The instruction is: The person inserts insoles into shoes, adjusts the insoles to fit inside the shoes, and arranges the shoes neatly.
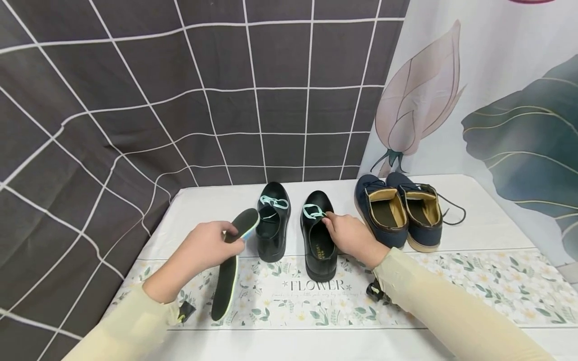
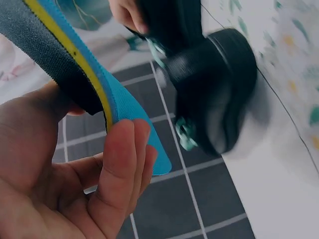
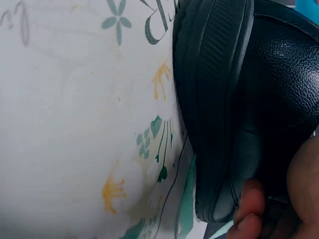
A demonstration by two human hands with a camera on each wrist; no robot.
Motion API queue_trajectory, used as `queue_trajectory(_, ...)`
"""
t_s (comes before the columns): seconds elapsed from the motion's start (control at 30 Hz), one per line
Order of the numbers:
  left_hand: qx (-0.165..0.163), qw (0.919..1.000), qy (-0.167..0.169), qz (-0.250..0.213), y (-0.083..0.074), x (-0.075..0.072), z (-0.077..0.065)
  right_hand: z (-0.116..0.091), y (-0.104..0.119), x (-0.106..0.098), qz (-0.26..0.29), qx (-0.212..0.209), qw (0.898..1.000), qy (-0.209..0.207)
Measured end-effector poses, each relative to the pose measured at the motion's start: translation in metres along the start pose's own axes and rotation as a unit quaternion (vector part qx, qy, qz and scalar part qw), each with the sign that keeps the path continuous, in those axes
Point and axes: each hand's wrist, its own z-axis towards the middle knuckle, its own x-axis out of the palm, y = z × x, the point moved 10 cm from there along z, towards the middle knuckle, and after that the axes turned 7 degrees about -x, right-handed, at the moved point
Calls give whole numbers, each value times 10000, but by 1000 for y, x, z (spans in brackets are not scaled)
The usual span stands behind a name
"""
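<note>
My left hand (image 1: 207, 249) pinches a long insole (image 1: 224, 291) between thumb and fingers and holds it up on edge, left of the shoes. The left wrist view shows the insole's dark top, yellow middle layer and blue underside (image 2: 130, 107). Two black leather shoes with mint-green laces stand side by side, toes pointing away. My right hand (image 1: 351, 234) grips the right black shoe (image 1: 321, 273) at its opening, close to the laces; part of the grip is hidden. The left black shoe (image 1: 272, 252) stands between the insole and that shoe, touched by neither hand.
A pair of navy shoes (image 1: 388, 236) with tan lining stands at the back right, a dark lace trailing from it. The white table cover (image 1: 311, 311) has a floral band. A dark grid-patterned cloth (image 1: 280, 110) hangs behind and left, a flower-printed curtain (image 1: 433, 150) at right.
</note>
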Motion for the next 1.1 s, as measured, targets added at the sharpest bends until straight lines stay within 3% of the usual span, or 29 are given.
queue_trajectory(0.23,395,9976,471,-317,-47,23,-11,2,2,-3,-50,-186,9998,26)
queue_trajectory(0.63,1162,9907,707,-69,-112,55,-13,1,-1,-1,-52,-241,9997,58)
queue_trajectory(0.8,1293,9890,714,-32,-126,68,-9,6,-1,1,132,-250,9988,400)
queue_trajectory(1.1,1265,9889,750,226,-134,88,-4,10,-7,2,467,-143,9952,847)
